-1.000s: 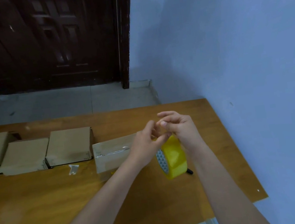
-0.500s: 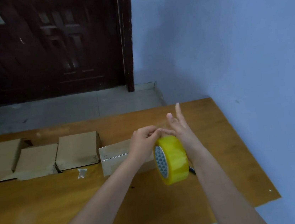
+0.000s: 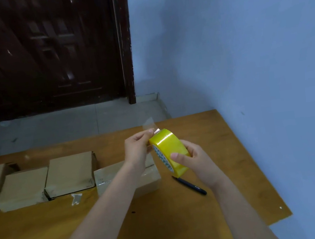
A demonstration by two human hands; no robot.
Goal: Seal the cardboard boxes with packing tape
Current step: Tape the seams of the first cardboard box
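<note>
The wooden table (image 3: 225, 142) bears four cardboard boxes (image 3: 70, 174), a black pen (image 3: 189, 185) and a tape scrap (image 3: 76, 198).

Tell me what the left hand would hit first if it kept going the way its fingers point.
The left hand points right, pinching the tape end; the yellow tape roll in the right hand sits immediately in line, probably first.
</note>
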